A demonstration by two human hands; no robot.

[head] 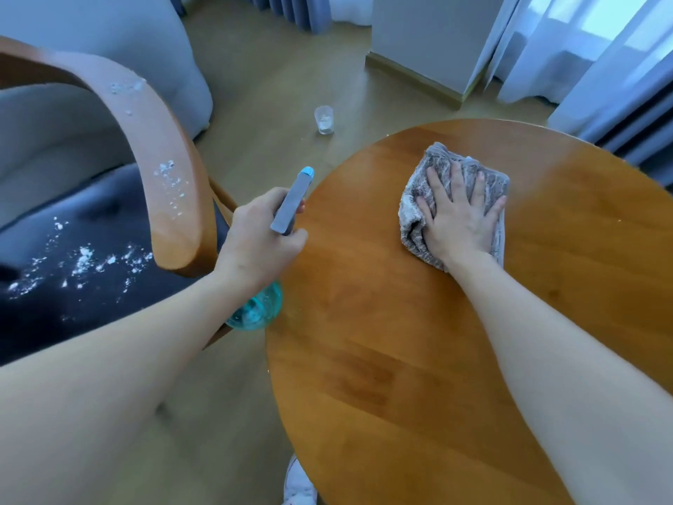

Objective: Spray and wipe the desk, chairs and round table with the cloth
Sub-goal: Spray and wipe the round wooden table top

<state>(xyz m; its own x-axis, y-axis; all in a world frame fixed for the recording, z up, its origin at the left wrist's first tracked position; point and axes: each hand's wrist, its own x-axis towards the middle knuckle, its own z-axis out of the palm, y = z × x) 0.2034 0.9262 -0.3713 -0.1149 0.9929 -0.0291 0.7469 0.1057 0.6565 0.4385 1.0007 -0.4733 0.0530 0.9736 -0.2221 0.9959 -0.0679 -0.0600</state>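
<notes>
A round wooden table fills the right half of the view. My right hand lies flat, fingers spread, pressing a crumpled grey cloth onto the far part of the tabletop. My left hand grips a spray bottle with a grey head, a blue nozzle tip and a clear teal body, held at the table's left edge. To the left is a chair with a curved wooden armrest and a dark seat cushion, both speckled with white crumbs.
A small clear glass stands on the wooden floor beyond the table. A grey upholstered chair is at the far left. A white cabinet and curtains line the back. My shoe shows under the table's near edge.
</notes>
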